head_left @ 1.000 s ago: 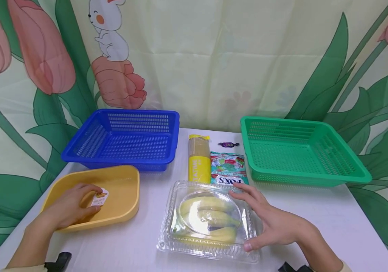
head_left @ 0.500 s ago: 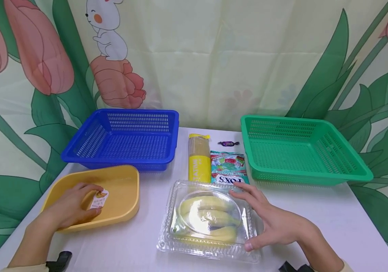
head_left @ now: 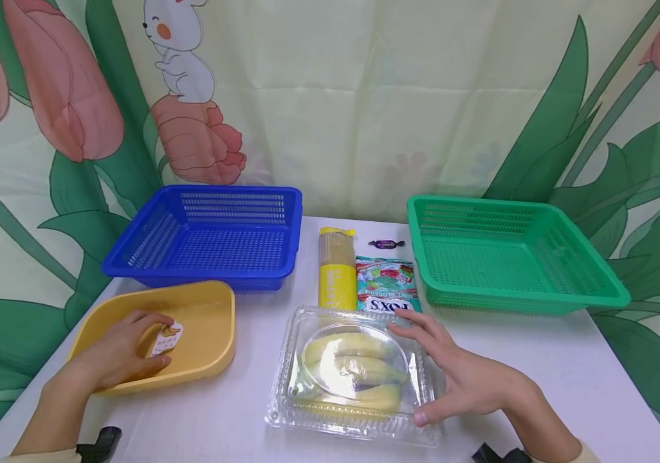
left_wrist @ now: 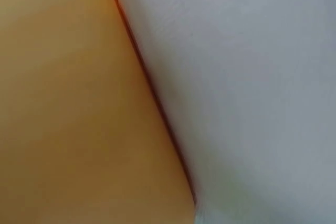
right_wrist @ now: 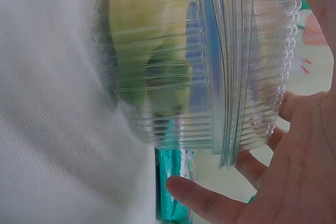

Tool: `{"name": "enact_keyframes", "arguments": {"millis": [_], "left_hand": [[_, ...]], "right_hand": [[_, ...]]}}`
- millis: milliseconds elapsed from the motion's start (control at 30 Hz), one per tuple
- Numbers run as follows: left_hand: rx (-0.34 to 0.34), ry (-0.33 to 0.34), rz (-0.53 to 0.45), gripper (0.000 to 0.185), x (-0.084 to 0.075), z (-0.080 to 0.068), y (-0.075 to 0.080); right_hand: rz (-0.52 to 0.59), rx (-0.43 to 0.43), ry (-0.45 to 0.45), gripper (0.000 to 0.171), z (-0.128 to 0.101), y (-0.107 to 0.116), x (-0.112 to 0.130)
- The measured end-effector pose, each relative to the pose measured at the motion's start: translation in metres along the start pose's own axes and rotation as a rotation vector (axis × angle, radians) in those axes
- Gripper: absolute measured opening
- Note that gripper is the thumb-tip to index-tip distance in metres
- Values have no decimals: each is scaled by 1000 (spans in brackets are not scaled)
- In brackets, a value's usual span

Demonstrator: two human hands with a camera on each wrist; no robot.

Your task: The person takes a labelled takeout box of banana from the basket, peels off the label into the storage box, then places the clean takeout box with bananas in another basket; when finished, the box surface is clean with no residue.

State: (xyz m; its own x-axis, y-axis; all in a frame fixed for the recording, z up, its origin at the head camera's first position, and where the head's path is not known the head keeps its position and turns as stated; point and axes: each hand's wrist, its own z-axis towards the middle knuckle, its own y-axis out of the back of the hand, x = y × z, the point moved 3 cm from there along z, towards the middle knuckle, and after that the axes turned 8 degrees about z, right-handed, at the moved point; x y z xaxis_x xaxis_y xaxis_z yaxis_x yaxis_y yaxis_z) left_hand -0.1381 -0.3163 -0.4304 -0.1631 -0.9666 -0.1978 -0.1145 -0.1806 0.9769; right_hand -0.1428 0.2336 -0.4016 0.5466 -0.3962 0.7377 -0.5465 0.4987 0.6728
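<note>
The right hand (head_left: 469,379), fingers spread and fairly straight, cups the right edge of the clear plastic box (head_left: 353,376) of bananas (head_left: 359,370) at the table's front centre; its palm side is hidden from the head view. The left hand (head_left: 116,354) curls round a small white packet (head_left: 166,339) inside the yellow tray (head_left: 208,308), covering most of it. The left wrist view shows only blurred tray wall and tablecloth (left_wrist: 252,77).

Bright plastics on a white tabletop (head_left: 538,360)

Blue slotted plastic basket (head_left: 208,238), green slotted plastic basket (head_left: 509,257), mustard-yellow plastic tray (head_left: 202,334); the clear ribbed plastic clamshell (head_left: 353,379) shows pale yellow-green bananas (head_left: 353,370). Yellow spaghetti pack (head_left: 337,270), teal-and-red candy bag (head_left: 385,283), purple wrapped sweet (head_left: 386,243), and a cream curtain (head_left: 336,96) printed with pink tulips, green leaves and a white rabbit.
</note>
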Motion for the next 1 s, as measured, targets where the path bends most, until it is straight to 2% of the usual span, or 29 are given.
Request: {"name": "enact_keyframes", "arguments": {"millis": [167,333,467,567,733,1000], "left_hand": [[11,-22,3,70,1,3,0],[37,-51,8,77,3,2,0],[43,-72,-11,74,0,-2,4],[30,-68,-25,70,-7,-1,8],[36,-19,-8,71,-22,2,17],[19,-40,-5,65,-49,6,24]], "right_hand": [[6,-7,-28,109,0,1,-2],[4,-5,3,109,0,0,0],[1,0,11,110,1,0,1],[10,1,-10,111,2,1,0],[42,-1,-25,111,2,0,0],[24,3,-5,110,1,0,-1]]}}
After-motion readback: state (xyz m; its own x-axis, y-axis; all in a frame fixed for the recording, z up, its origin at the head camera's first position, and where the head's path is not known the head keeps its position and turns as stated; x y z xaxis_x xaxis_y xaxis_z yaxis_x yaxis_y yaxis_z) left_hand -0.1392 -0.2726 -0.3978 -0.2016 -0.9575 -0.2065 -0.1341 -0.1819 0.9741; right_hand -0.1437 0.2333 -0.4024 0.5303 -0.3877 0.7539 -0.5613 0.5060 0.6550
